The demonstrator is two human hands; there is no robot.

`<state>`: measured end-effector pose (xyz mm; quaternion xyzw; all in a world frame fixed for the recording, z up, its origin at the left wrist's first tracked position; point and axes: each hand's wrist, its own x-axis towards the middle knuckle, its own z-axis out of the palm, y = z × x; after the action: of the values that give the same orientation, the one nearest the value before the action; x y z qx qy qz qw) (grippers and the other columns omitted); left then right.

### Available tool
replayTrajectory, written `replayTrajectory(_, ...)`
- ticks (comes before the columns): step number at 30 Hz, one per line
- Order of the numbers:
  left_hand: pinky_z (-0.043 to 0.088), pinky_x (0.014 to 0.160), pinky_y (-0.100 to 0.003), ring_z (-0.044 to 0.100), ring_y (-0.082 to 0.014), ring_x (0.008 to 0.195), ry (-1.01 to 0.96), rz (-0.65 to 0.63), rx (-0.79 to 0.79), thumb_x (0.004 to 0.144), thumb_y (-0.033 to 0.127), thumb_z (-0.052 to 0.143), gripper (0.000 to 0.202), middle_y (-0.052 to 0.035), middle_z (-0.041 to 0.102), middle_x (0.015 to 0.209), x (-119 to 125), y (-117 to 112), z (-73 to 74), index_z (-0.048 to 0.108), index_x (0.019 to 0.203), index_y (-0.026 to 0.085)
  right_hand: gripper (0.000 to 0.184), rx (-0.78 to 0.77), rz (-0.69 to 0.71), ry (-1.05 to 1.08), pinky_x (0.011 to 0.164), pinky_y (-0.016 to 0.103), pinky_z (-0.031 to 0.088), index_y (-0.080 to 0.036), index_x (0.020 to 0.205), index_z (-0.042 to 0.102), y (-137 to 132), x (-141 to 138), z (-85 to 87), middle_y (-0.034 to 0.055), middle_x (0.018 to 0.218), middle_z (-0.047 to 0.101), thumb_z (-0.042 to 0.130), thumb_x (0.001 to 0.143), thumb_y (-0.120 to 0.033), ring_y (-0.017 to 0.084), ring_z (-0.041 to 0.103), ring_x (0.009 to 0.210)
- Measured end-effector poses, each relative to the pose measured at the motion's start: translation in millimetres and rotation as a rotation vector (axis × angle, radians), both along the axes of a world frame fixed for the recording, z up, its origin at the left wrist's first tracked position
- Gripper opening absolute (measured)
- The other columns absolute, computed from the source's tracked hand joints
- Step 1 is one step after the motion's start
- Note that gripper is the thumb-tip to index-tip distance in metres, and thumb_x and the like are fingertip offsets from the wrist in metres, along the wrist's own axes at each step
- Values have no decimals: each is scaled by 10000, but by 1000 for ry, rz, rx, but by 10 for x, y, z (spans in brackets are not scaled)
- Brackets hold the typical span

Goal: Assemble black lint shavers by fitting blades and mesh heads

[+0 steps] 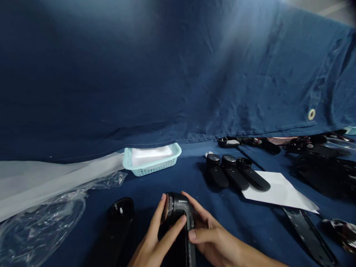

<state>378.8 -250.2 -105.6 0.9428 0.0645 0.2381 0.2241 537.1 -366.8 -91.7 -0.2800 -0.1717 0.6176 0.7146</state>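
A black fabric shaver with a ridged ring and a coppery round face on its head is upright in front of me. My left hand has one finger against the round face and another on the neck. From the other side, my right hand grips it, thumb on the casing edge and fingers behind. The lower handle runs out of the frame. Left of my hands lies a black shell part with a round cup end, in shadow.
A light blue basket with white contents stands beneath the hanging blue cloth. Several black shaver bodies lie right of centre, one on white paper. Clear plastic bags lie left; a long black shell and dark parts lie right.
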Motion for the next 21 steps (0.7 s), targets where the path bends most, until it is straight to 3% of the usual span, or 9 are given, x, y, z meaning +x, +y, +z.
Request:
replayTrajectory(4, 497, 926, -544, 396, -463, 1305, -43, -56, 15, 541, 394, 897, 1149, -58, -76, 1601, 19, 78, -142, 225, 1473, 428, 814, 17, 0, -8, 1072, 446, 290, -285, 1324, 490, 26, 4, -46, 42, 1191, 646, 798, 600, -74, 272, 548, 1190)
replayTrajectory(6, 498, 926, -539, 414, -440, 1303, -42, -26, 32, 598, 331, 878, 1095, -41, -46, 1602, 18, 80, -179, 221, 1464, 458, 820, 24, 5, -18, 1064, 450, 300, -289, 1301, 497, 37, 12, -78, 35, 1165, 661, 812, 574, -77, 279, 563, 1174)
replayTrajectory(9, 529, 915, -502, 473, -391, 1279, -45, 37, 57, 684, 176, 816, 1016, -6, 25, 1603, 19, 57, -168, 227, 1451, 488, 842, 40, 21, -22, 1014, 438, 348, -306, 1289, 479, 47, 22, -126, 28, 1143, 673, 814, 555, -64, 276, 607, 1115)
replayTrajectory(11, 566, 877, -477, 506, -376, 1256, -45, 21, 50, 694, 180, 805, 1001, 21, 61, 1601, 28, 46, -114, 227, 1443, 509, 844, 67, 30, -15, 985, 426, 373, -313, 1293, 460, 51, 26, -153, 34, 1161, 664, 816, 565, -77, 269, 624, 1088)
replayTrajectory(16, 580, 875, -477, 549, -342, 1224, 46, -5, -66, 665, 264, 814, 947, 55, 216, 1573, 29, 45, 240, 293, 1402, 549, 728, 117, 47, 9, 896, 449, 430, -309, 1266, 463, 70, 44, -187, 50, 1096, 679, 814, 639, -192, 275, 671, 974)
replayTrajectory(19, 531, 950, -483, 554, -327, 1225, 84, -27, -91, 607, 297, 836, 897, 14, 289, 1555, 41, 180, 622, 399, 1367, 488, 713, 85, 37, 2, 845, 450, 450, -316, 1287, 449, 96, 61, -216, 45, 1009, 691, 802, 671, -249, 274, 679, 928)
replayTrajectory(21, 540, 936, -440, 632, -266, 1129, 224, -29, -94, 698, 390, 775, 737, -4, 505, 1431, 135, 416, 907, 438, 1352, 436, 681, 47, 13, 10, 836, 461, 456, -323, 1280, 464, 120, 66, -249, 48, 1041, 675, 797, 687, -302, 280, 676, 931)
